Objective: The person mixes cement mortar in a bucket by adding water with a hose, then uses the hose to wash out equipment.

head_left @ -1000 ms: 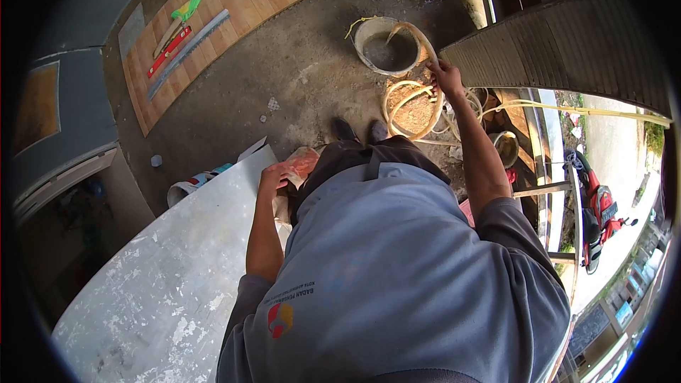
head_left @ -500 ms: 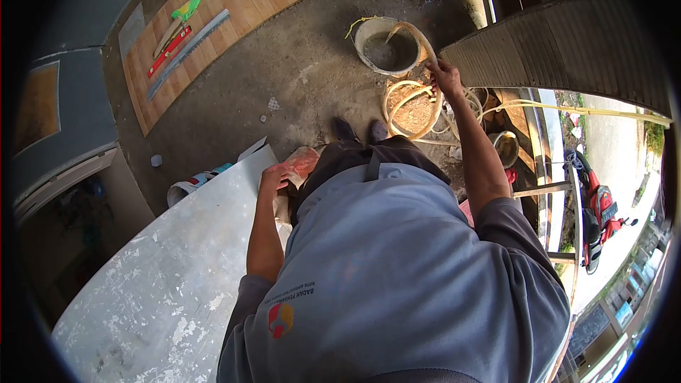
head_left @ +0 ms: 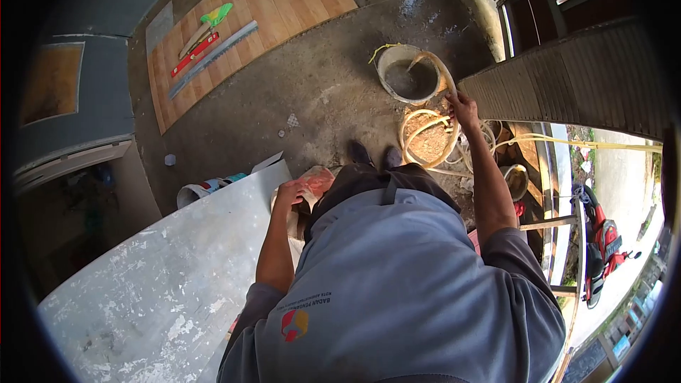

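My right hand (head_left: 464, 112) is closed around a pale hose (head_left: 448, 79). The hose's end curves over the rim of a round bucket (head_left: 387, 85), and water runs from it into the grey contents. More of the hose lies coiled on the ground below my hand, around a sandy patch (head_left: 429, 143). My left hand (head_left: 289, 193) rests at the corner of a scuffed grey board (head_left: 177, 262), beside a reddish, crumpled bag (head_left: 317, 180). Its fingers are partly bent, and whether they grip anything is unclear.
Wood-look flooring (head_left: 284, 0) at the upper left bears a red level (head_left: 195, 54), a metal straightedge (head_left: 213, 59) and a green item (head_left: 216, 14). A corrugated sheet (head_left: 560, 78) stands at the right, above a smaller bucket (head_left: 516, 180). A red motorbike (head_left: 606, 241) is outside.
The view has shifted, so the scene sits lower and mostly further right. My right hand still holds the hose over the bucket, and my left hand stays by the board's corner.
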A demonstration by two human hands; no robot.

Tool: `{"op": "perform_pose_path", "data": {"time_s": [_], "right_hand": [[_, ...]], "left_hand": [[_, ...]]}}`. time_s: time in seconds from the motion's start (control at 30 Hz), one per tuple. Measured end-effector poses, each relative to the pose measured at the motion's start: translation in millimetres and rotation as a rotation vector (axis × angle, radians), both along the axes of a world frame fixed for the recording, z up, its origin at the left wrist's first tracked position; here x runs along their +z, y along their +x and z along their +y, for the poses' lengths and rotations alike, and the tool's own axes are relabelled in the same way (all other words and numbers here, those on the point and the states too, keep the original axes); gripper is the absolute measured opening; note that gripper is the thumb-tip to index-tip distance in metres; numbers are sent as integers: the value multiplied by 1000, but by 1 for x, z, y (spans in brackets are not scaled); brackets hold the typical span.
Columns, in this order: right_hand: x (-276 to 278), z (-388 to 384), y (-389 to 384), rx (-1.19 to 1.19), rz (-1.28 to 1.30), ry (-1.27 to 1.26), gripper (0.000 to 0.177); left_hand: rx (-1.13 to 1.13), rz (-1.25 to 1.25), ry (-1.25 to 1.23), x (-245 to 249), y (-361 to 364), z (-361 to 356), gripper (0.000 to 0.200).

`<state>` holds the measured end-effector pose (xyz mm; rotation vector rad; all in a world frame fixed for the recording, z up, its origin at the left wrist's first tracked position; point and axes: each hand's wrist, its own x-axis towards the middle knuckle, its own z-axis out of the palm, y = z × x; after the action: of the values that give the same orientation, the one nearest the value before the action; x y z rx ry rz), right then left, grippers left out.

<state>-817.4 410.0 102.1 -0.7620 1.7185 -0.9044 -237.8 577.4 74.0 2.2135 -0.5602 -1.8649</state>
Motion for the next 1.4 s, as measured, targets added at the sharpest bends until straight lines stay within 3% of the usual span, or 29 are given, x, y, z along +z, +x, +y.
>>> {"op": "perform_pose_path", "data": {"time_s": [1.4], "right_hand": [[-5, -1, -8, 19, 23, 35, 29]], "left_hand": [[-52, 39, -18, 5, -3, -2, 35]]}}
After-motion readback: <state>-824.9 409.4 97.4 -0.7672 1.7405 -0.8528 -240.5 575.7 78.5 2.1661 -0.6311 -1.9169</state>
